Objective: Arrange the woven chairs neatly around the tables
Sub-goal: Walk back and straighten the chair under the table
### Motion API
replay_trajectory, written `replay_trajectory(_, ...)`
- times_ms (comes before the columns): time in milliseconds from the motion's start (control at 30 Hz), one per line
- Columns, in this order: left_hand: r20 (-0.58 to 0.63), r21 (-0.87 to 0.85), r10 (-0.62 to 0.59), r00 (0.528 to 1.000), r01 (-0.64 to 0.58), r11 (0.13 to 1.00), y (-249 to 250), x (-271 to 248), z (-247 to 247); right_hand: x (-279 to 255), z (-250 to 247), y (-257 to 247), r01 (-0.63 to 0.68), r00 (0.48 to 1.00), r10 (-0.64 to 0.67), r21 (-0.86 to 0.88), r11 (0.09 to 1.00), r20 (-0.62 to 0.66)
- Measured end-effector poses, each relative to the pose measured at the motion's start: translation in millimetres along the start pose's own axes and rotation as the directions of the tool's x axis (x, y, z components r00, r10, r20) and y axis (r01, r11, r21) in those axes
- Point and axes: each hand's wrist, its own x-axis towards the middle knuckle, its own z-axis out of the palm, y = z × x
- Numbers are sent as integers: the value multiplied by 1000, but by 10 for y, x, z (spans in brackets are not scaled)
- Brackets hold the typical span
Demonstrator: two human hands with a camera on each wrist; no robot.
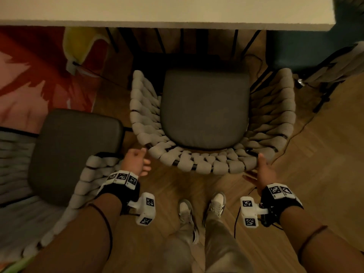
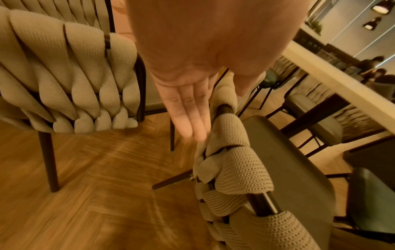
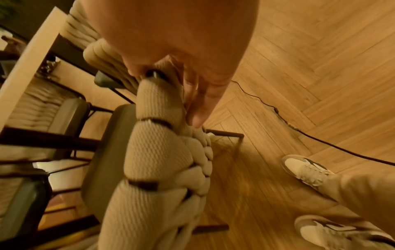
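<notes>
A beige woven chair [image 1: 197, 161] with a grey seat cushion [image 1: 204, 109] stands in front of me, facing the white table [image 1: 177, 12]. Its front edge lies near the table's edge. My left hand [image 1: 137, 160] is at the left rear corner of the backrest. In the left wrist view its straight fingers [image 2: 190, 108] touch the woven rim [image 2: 230, 165] with their tips. My right hand [image 1: 264, 170] is at the right rear corner, its fingers [image 3: 198, 101] lying flat against the outside of the woven back [image 3: 158, 152]. Neither hand grips anything.
A second woven chair [image 1: 74, 154] stands close on the left, turned at an angle, partly on a red patterned rug [image 1: 29, 75]. A dark blue chair [image 1: 307, 50] is at the table's right end. A black cable [image 3: 320, 140] runs over the wooden floor on the right. My shoes [image 1: 197, 209] are behind the chair.
</notes>
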Motion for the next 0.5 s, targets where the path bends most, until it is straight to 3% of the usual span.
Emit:
replay_trajectory(200,126,-25,44,991,-41,999,-539,-274,-499,-388,287,361,-52,992,68,-141,989,110)
replay_trajectory(367,-6,-204,47,999,-48,978,-1211,-207,-1316,-830,700,887,-80,972,152,-356,931,180)
replay_trajectory(500,-74,-307,23,997,-45,951,-1712,11,-2188,-1345,1564,1463,-24,969,132,-456,890,208)
